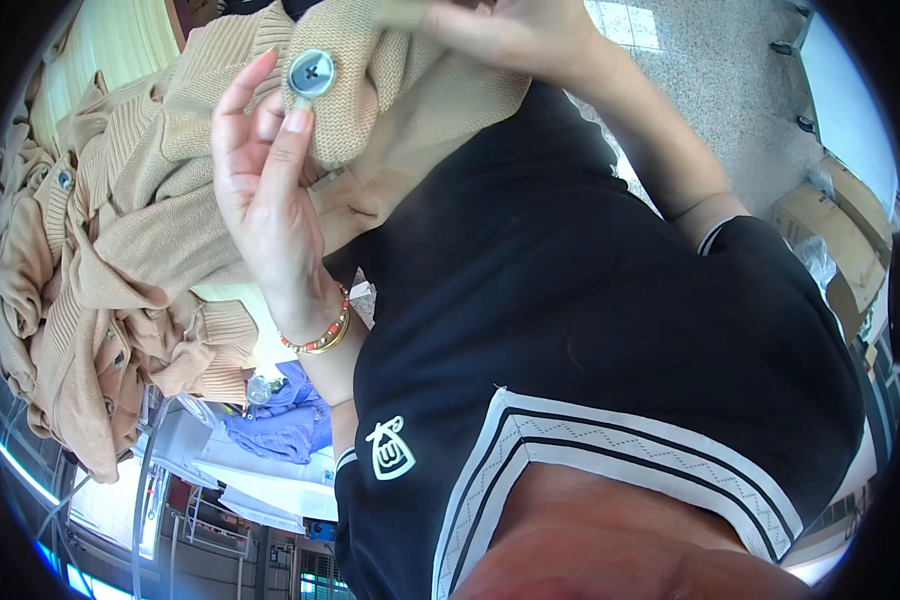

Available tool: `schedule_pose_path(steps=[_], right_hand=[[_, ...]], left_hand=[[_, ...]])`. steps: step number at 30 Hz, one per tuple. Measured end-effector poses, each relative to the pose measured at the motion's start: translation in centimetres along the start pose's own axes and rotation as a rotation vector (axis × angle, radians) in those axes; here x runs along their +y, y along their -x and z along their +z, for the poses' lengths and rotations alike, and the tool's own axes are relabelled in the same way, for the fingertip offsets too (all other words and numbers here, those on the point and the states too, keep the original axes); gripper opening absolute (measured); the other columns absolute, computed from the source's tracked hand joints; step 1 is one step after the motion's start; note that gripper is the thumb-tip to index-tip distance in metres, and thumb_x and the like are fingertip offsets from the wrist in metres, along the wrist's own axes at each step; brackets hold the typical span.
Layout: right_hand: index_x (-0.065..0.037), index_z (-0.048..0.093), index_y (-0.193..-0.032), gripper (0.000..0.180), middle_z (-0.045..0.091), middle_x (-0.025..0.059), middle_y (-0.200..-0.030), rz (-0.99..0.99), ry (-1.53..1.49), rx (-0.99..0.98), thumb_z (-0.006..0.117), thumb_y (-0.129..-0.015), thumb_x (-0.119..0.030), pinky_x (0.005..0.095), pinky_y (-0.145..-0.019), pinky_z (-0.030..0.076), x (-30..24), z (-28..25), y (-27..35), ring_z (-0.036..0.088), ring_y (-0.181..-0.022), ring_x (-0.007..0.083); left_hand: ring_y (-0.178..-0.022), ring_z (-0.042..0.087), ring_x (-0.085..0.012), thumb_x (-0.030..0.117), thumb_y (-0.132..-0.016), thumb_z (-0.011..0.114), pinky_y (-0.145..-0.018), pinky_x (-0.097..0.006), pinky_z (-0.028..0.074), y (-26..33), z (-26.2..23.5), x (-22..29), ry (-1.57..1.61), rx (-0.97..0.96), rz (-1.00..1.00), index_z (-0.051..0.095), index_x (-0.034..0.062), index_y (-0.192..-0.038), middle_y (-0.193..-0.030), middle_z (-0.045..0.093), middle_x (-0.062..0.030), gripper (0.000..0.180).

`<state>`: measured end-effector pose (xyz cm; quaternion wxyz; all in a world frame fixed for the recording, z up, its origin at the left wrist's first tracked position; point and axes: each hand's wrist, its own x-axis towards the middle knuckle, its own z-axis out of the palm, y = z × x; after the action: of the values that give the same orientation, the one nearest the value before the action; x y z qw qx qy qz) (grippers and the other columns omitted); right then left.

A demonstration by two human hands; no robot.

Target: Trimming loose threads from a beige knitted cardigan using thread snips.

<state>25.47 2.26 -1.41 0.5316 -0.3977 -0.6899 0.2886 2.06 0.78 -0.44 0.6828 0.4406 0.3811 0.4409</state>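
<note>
A heap of tan knitted garments (pixel 90 270) lies at far left. The left hand (pixel 265 190), fingers loosely spread, pinches a tan cardigan (pixel 370 110) beside its grey button (pixel 311 73). At top, the right hand (pixel 490 25) grips the same cardigan. Cardboard boxes (pixel 840 240) stand far right; their contents are hidden.

Left hand (pixel 265 190) pinched beige knit cardigan (pixel 370 100) below its grey button (pixel 311 72) | right hand (pixel 490 25) gripped fabric at top | more beige cardigans (pixel 90 280) heaped left.
</note>
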Motion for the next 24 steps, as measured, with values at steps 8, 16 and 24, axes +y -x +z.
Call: schedule_pose_path(steps=[8, 16, 24], right_hand=[[-0.005, 0.073, -0.116, 0.038, 0.075, 0.0078, -0.11, -0.139, 0.399, -0.292, 0.076, -0.078, -0.002, 0.0288, -0.077, 0.058, -1.4, 0.8, -0.8, 0.073, -0.094, 0.0195], [-0.007, 0.074, -0.109, 0.035, 0.075, 0.0071, -0.105, 0.011, -0.018, -0.094, 0.075, -0.074, -0.004, 0.0288, -0.073, 0.058, 0.0, 1.8, -0.1, 0.073, -0.089, 0.0203], [-0.003, 0.074, -0.108, 0.033, 0.076, 0.0087, -0.103, -0.175, 0.38, -0.215, 0.071, -0.075, 0.0, 0.0315, -0.075, 0.058, -0.6, 1.4, -0.6, 0.073, -0.089, 0.0226]], left_hand=[[-0.104, 0.06, -0.0068, -0.001, -0.102, 0.052, -0.088, -0.018, 0.044, 0.0, 0.8, 0.3, -0.124, 0.018, 0.072, 0.046, -0.0029, -0.143, -0.12, 0.067, -0.0097, 0.042], [-0.095, 0.057, -0.0028, -0.001, -0.103, 0.049, -0.08, -0.017, 0.042, 0.1, 1.0, 0.0, -0.24, 0.071, 0.132, 0.051, -0.0033, -0.137, -0.12, 0.067, -0.0077, 0.034], [-0.09, 0.056, -0.0023, -0.004, -0.102, 0.051, -0.075, -0.016, 0.042, 0.0, 1.7, -0.4, -0.295, 0.158, 0.248, 0.055, -0.0031, -0.128, -0.118, 0.067, -0.009, 0.026]])
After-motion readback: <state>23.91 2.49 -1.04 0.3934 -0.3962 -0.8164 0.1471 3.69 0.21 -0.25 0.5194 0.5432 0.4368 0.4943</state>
